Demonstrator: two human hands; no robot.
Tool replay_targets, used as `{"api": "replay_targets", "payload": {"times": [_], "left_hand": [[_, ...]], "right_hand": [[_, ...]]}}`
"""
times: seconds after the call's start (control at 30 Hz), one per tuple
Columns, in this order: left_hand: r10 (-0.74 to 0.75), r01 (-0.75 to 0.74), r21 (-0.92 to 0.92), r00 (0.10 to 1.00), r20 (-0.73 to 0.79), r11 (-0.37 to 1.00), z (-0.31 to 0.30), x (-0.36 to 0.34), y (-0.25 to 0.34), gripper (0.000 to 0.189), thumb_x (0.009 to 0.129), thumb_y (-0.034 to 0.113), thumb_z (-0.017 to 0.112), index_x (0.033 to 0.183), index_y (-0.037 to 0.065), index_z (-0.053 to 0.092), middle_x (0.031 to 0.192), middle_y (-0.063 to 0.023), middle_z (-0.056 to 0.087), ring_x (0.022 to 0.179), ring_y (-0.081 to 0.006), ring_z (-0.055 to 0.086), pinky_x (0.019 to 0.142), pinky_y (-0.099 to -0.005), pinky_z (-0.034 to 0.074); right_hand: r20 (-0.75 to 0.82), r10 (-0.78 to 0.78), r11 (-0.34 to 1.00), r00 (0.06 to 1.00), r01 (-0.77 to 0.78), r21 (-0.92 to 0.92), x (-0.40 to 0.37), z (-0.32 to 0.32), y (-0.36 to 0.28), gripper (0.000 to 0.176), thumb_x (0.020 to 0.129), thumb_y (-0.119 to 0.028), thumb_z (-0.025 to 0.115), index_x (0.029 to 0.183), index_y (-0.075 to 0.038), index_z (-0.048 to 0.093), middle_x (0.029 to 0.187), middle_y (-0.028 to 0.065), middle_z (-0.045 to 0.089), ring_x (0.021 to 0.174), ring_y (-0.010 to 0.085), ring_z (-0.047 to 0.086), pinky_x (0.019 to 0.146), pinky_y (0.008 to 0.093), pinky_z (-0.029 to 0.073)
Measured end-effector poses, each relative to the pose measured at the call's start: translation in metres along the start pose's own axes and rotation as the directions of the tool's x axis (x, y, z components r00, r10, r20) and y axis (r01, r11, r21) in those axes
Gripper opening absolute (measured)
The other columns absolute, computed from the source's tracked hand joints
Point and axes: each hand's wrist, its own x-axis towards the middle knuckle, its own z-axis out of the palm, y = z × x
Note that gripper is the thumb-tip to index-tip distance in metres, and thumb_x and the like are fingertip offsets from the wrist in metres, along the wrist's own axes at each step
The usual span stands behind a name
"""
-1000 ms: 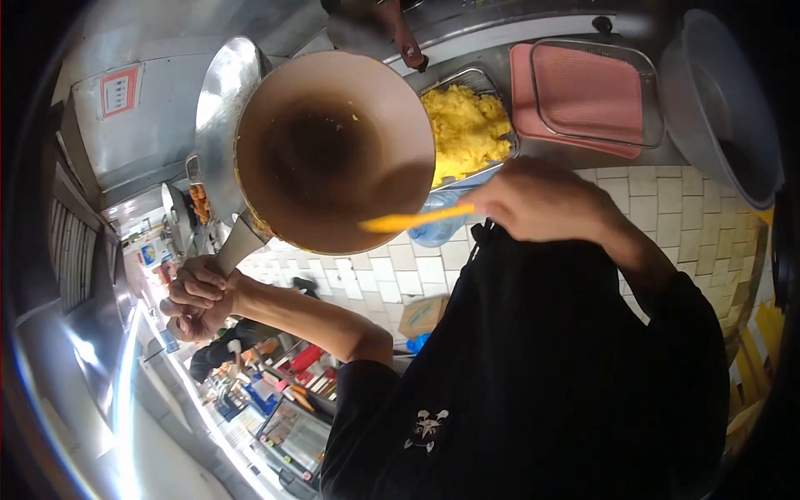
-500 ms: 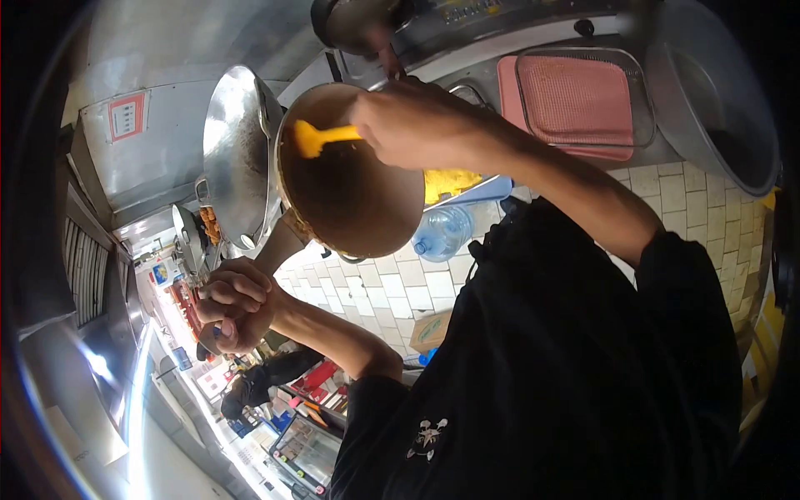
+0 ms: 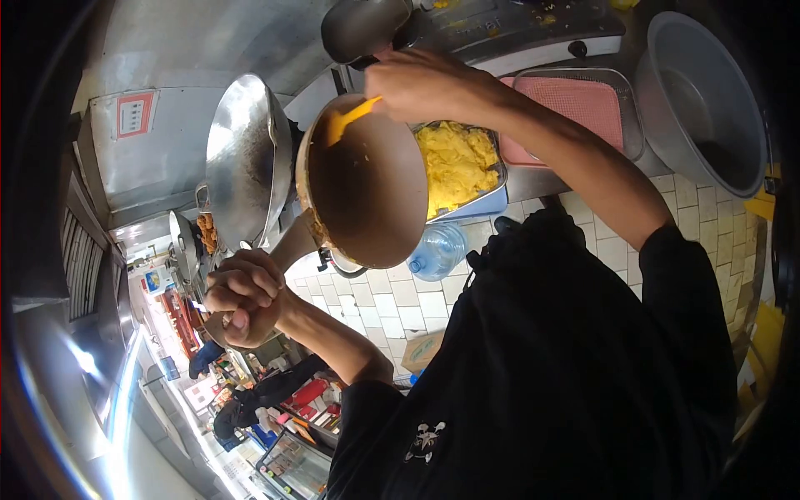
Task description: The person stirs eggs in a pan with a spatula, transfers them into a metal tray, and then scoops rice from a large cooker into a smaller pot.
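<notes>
My left hand point(image 3: 247, 293) is closed around the handle of a frying pan point(image 3: 371, 187). The pan is tipped up on its side, so its brown inner surface faces me, with yellowish residue along the rim near the handle. Between the fingers of my right hand point(image 3: 421, 87) is a yellow spatula point(image 3: 344, 123), its blade against or close to the pan's upper inner wall. Right beside the pan, partly covered by it, stands a metal tray point(image 3: 500, 177) heaped with soft yellow food point(image 3: 457, 165) that looks like scrambled egg.
A large wok point(image 3: 242, 158) leans to the left. Pink perforated mat point(image 3: 575, 112), grey tub point(image 3: 704, 108) and a second dark pan point(image 3: 364, 32) lie beyond my right arm. A blue water jug point(image 3: 437, 252) is on the tiled floor; a person in dark clothes point(image 3: 258, 400) is at lower left.
My right hand and the spatula have moved up toward the pan's upper rim. The pan appears slightly further right, and much more of the yellow food shows; the camera view has shifted too.
</notes>
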Motion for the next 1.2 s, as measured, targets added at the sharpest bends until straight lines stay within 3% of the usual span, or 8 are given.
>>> {"api": "replay_targets", "payload": {"times": [0.13,0.17,0.27,0.4,0.7,1.0,1.13,1.2], "left_hand": [[0.043,-0.043,-0.004,0.999,-0.03,0.999,-0.013,-0.001,0.0,0.025,0.075,0.018,0.056,0.061,0.012,0.036,0.042,-0.0048,0.042,0.03,-0.0129,0.037,0.031,-0.0282,0.036],[0.054,-0.055,-0.021,0.998,-0.031,0.998,-0.012,0.0,-0.001,0.025,0.076,0.018,0.055,0.061,0.012,0.036,0.042,-0.0049,0.042,0.029,-0.0124,0.036,0.031,-0.0276,0.036],[0.004,-0.003,-0.059,1.0,0.023,0.998,-0.012,0.002,-0.002,0.025,0.077,0.017,0.056,0.061,0.012,0.036,0.043,-0.0047,0.042,0.03,-0.0118,0.036,0.031,-0.0271,0.035],[0.077,-0.077,-0.119,0.997,-0.007,0.99,-0.005,0.004,-0.007,0.026,0.078,0.016,0.056,0.062,0.012,0.036,0.043,-0.0044,0.041,0.031,-0.0118,0.036,0.031,-0.0271,0.037],[0.011,-0.014,-0.045,0.998,-0.057,0.999,-0.029,-0.005,-0.004,0.024,0.077,0.019,0.055,0.063,0.013,0.037,0.045,-0.0039,0.039,0.031,-0.0124,0.037,0.031,-0.028,0.036],[0.078,-0.076,-0.107,0.997,0.012,0.991,-0.021,0.006,-0.004,0.023,0.08,0.02,0.055,0.065,0.012,0.039,0.048,-0.006,0.045,0.032,-0.0135,0.038,0.033,-0.0292,0.036],[0.105,-0.104,-0.086,0.994,0.011,0.991,-0.01,0.007,-0.009,0.023,0.081,0.019,0.055,0.065,0.012,0.039,0.048,-0.0058,0.045,0.034,-0.0141,0.04,0.036,-0.0301,0.038],[0.105,-0.103,-0.096,0.994,0.024,0.99,-0.003,0.009,-0.011,0.024,0.08,0.02,0.055,0.064,0.012,0.039,0.046,-0.0049,0.043,0.034,-0.0141,0.041,0.037,-0.0302,0.039]], "right_hand": [[0.196,0.119,0.991,0.973,-0.127,0.032,-0.021,-0.009,0.01,0.016,0.086,-0.015,0.066,0.091,-0.001,0.071,0.08,0.019,0.067,0.081,0.0348,0.068,0.073,0.0446,0.052],[-0.034,0.008,0.994,0.999,-0.004,0.107,-0.039,-0.014,0.004,0.013,0.085,-0.012,0.066,0.091,-0.001,0.07,0.077,0.0178,0.067,0.078,0.0341,0.067,0.078,0.0425,0.05],[0.007,-0.095,0.954,0.995,0.089,0.286,-0.049,-0.057,-0.045,0.013,0.085,-0.012,0.066,0.09,-0.001,0.07,0.074,0.0162,0.066,0.076,0.0336,0.066,0.083,0.0413,0.049],[0.229,-0.095,0.995,0.969,0.086,0.049,-0.023,-0.002,-0.069,0.011,0.081,-0.011,0.063,0.08,-0.001,0.069,0.072,0.0163,0.067,0.075,0.033,0.068,0.074,0.0431,0.053],[0.064,-0.25,0.946,0.966,0.229,0.228,-0.019,-0.035,-0.045,0.015,0.081,-0.011,0.065,0.091,-0.003,0.074,0.08,0.0163,0.071,0.078,0.0318,0.07,0.071,0.0411,0.056],[0.419,-0.152,0.988,0.895,0.153,0.03,-0.039,-0.041,-0.052,0.012,0.078,-0.012,0.064,0.079,-0.004,0.072,0.079,0.0159,0.069,0.083,0.0271,0.069,0.072,0.0408,0.054],[0.237,-0.076,0.974,0.969,0.02,0.228,-0.069,-0.056,-0.075,0.012,0.081,-0.015,0.065,0.083,-0.004,0.069,0.088,0.0146,0.067,0.097,0.0273,0.064,0.082,0.0417,0.051],[0.035,-0.337,0.938,0.941,0.332,0.104,-0.086,0.031,-0.07,0.006,0.076,-0.011,0.065,0.074,-0.006,0.062,0.078,0.0078,0.06,0.071,0.0272,0.063,0.064,0.0379,0.052]]}}
